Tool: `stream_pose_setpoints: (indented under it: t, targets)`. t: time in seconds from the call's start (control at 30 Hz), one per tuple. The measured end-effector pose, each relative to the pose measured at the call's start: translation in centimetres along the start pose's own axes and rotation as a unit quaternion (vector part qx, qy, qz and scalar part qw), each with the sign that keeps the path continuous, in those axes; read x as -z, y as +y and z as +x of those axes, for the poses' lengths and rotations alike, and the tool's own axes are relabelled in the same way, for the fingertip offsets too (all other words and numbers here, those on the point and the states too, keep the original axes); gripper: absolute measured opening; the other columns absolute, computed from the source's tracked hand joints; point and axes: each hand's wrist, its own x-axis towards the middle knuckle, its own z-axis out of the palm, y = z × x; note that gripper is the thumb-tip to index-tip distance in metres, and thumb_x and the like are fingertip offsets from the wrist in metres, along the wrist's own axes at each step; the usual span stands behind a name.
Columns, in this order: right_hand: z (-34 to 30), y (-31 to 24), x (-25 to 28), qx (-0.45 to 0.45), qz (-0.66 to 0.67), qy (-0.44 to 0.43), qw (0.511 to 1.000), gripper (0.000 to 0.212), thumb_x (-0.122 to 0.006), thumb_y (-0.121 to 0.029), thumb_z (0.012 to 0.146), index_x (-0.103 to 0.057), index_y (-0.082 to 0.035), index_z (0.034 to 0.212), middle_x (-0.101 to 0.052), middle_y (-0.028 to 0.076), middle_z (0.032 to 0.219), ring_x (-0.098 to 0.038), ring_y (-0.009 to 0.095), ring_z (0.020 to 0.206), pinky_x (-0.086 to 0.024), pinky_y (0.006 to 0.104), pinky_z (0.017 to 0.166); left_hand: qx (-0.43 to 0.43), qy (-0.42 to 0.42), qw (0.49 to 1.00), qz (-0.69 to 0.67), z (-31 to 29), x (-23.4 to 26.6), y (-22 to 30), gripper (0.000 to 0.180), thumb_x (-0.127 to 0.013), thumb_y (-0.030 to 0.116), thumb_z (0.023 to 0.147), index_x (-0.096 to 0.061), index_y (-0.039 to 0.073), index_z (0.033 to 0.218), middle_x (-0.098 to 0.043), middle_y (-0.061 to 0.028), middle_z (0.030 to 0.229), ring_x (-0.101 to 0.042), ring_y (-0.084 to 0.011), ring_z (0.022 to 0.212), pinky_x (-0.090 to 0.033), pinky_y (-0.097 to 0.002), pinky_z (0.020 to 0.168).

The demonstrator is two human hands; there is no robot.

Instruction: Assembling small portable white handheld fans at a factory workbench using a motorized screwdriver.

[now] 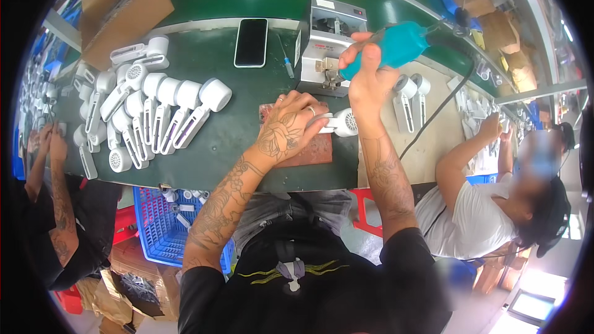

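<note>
Green matting is covering the long workbench (216,148) that is running across the view, with a green conveyor strip lying beyond its far edge. At the far left corner a brown cardboard box (124,6) is sitting open. Toward the left end of the surface a heap of white plastic handheld fan bodies (154,111) is lying fanned out, round heads pointing to the far edge. Near the far edge, right of the heap, a black smartphone (251,42) is lying face up, and just beside it a small blue-handled screwdriver (286,60) is resting. A grey metal benchtop machine (328,43) is standing at the far edge around the middle.

Close to the near edge, the left hand (291,127) is pressing down with fingers curled over the handle of a white plastic fan body (343,122), pinning it on a reddish-brown work mat (309,148); the round head is sticking out to the right of the fingers. Directly above that head, the right hand (368,77) is wrapping tightly around a teal electric screwdriver (396,43), holding it upright, its black cable trailing off to the right. Just right of this hand, two more white fan bodies (411,102) are lying on a beige part of the surface. Below the near edge a blue plastic crate (154,222) is standing.
</note>
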Motion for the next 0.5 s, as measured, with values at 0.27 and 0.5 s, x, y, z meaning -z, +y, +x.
stream_pose_setpoints:
  t: [0.27, 0.5]
  targets:
    - [-0.1, 1.3, 0.1, -0.034, -0.015, -0.021, 0.999, 0.039, -0.060, -0.038, 0.105, -0.059, 0.001, 0.103, -0.059, 0.006, 0.074, -0.060, 0.017, 0.064, -0.048, 0.0297, 0.059, 0.002, 0.011, 1.000, -0.006, 0.1, -0.1, 0.3, 0.024, -0.067, 0.029, 0.095, -0.074, 0.010, 0.108, -0.064, -0.0064, 0.103, -0.059, -0.0284, 0.102, -0.045, -0.0454, 0.095]
    - [-2.3, -2.3, 0.7, -0.097, -0.029, -0.027, 0.994, 0.045, -0.057, -0.040, 0.105, -0.059, 0.004, 0.106, -0.058, 0.007, 0.072, -0.058, 0.018, 0.062, -0.048, 0.0309, 0.058, 0.019, 0.017, 1.000, -0.008, -0.1, 0.0, 0.2, 0.023, -0.067, 0.027, 0.094, -0.074, 0.009, 0.106, -0.064, -0.0072, 0.100, -0.058, -0.0280, 0.099, -0.046, -0.0452, 0.093]
